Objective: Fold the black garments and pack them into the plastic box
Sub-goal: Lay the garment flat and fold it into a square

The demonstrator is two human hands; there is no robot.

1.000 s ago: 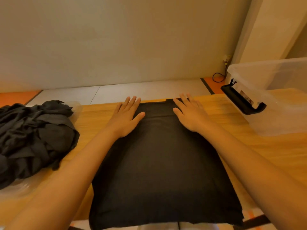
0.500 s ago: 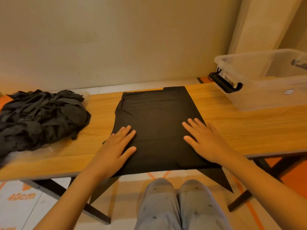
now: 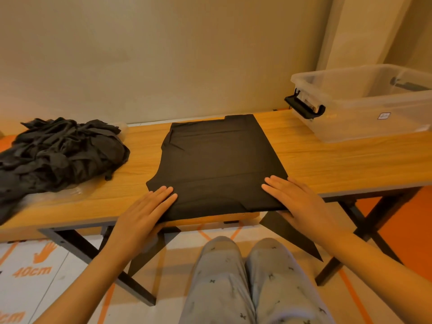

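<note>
— Two hands, both flat?
— Yes. The left hand [image 3: 145, 213] and the right hand [image 3: 301, 202] lie spread, fingers straight, pressing the near corners of the flat black fabric garment [image 3: 217, 164] on the wooden worktop [image 3: 339, 160].
— What could go wrong?
— Its near edge hangs over the worktop's front. Once the pressure lifts, I judge the overhang could drag it off or skew the fold. The crumpled heap of black garments [image 3: 58, 155] sits at the left; the clear plastic box with a black latch [image 3: 364, 106] stands well apart at the right.
— Any writing?
— "40cm" in orange on the floor marking [image 3: 31, 272]. The box's small white label [image 3: 384, 116] is too small to read.
</note>
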